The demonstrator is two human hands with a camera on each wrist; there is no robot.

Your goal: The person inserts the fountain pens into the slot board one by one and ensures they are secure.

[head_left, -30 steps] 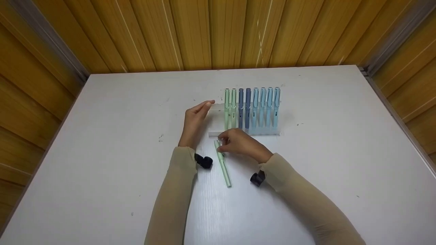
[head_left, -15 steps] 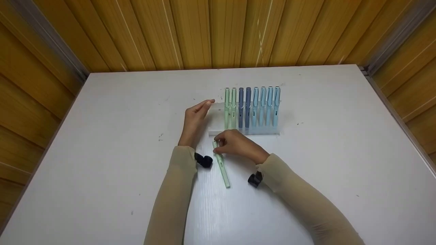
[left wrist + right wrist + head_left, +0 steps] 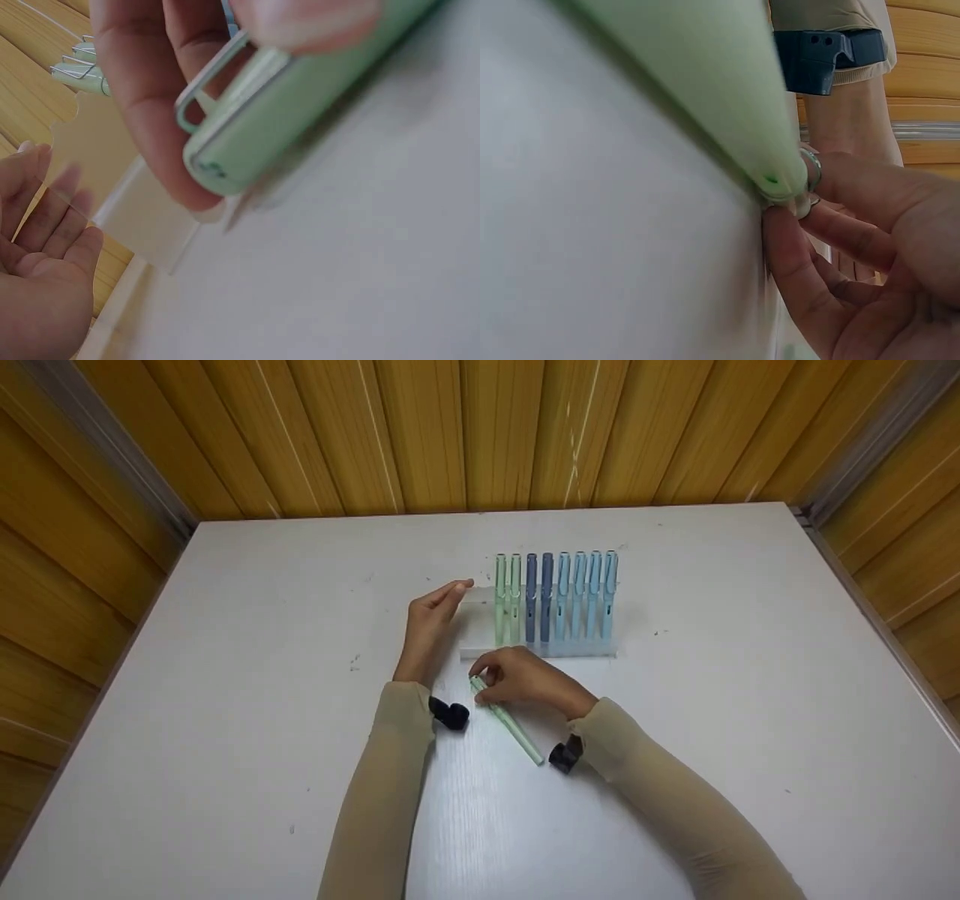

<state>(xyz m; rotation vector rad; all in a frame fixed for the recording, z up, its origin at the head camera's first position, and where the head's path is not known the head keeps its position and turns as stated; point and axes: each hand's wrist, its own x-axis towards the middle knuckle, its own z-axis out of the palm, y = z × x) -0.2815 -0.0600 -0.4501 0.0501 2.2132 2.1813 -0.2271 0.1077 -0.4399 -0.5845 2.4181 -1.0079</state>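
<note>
My left hand (image 3: 429, 630) holds the left edge of a clear pen rack (image 3: 478, 619) between thumb and fingers. Through the clear plate (image 3: 105, 142), the left wrist view shows some of those fingers. In front of the rack, my right hand (image 3: 529, 682) pinches a light green pen (image 3: 519, 733) near its capped, clipped end. The pen slants low over the table, its other end pointing toward me and to the right. In the right wrist view, the green barrel (image 3: 705, 75) runs away from the thumb and fingers; whether it touches the tabletop is unclear.
Upright in the rack stand two green pens (image 3: 500, 607), two dark blue pens (image 3: 531, 600) and several light blue pens (image 3: 592, 592). The white table (image 3: 735, 697) extends to both sides. Wood-look panels (image 3: 495, 435) rise behind it.
The green pen's near end has swung to the right, while my right fingers shifted slightly left along with its capped end. My left hand stays at the rack.
</note>
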